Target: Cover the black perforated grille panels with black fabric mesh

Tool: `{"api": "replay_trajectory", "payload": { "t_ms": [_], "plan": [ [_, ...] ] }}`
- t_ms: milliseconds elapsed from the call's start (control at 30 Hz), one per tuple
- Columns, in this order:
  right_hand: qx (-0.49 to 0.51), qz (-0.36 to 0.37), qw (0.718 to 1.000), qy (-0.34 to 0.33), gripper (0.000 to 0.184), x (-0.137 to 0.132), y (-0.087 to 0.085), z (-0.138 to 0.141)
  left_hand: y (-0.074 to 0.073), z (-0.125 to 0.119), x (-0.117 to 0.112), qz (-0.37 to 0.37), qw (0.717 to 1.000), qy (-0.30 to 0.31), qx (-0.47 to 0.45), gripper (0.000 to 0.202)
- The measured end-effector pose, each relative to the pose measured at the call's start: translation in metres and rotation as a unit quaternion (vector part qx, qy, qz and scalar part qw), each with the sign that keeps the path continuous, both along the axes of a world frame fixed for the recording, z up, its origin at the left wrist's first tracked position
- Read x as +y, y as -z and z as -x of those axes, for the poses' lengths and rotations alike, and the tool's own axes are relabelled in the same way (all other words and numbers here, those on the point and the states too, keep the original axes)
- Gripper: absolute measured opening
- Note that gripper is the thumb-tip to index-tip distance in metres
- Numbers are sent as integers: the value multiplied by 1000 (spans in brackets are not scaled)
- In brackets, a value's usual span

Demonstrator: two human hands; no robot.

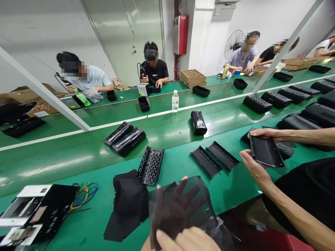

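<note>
My left grip [174, 209] is spread behind a sheer black mesh sheet [196, 191], its fingers showing dimly through the weave; my right grip [192, 240], cut off by the bottom edge, is curled before it, and I cannot tell whether it pinches the material. The sheet is on my side of the perforated shell [151, 165], hiding some of the green tabletop [175, 162]. Also on my side of that shell lie dark sheets [128, 205], their number unclear. To its right are two plain shells [206, 162]; farther right, a co-worker's hands [255, 170], the body cut off, hold another shell [265, 151]. Well left of it, a black-and-white machine [59, 205] runs out of view, its pale characters too blurred to read. Beyond it, a clear bottle [175, 101] bears a red-marked label, illegible to me.
</note>
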State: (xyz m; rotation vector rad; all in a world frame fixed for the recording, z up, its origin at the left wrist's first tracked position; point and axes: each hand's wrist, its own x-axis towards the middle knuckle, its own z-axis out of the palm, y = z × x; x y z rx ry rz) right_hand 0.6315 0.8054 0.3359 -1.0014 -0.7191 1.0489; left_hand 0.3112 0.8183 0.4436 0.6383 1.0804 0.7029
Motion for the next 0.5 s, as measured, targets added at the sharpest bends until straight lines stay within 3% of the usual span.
{"api": "replay_trajectory", "payload": {
  "t_ms": [67, 133, 200, 267, 367, 500],
  "plan": [
    [-12, -59, 998, 17, 15, 7, 4, -9, -12, 3, 14, 101, 986, 29, -132, 75],
    [-41, -69, 996, 26, 16, 20, 1, -21, -20, 10, 21, 170, 955, 36, -240, 72],
    [-66, -25, 997, 29, 24, 32, -13, -25, -24, 17, 22, 183, 942, 21, -281, 70],
    [-74, 52, 995, 37, 30, 35, -33, -12, -23, 21, 20, 184, 938, 14, -293, 71],
    [-72, 165, 982, 48, 35, 14, -61, 49, -18, 25, 18, 182, 930, 28, -318, 71],
    [-68, 187, 980, 22, 52, -31, -73, 155, -9, 32, 18, 153, 912, 80, -372, 69]
  ]
}}
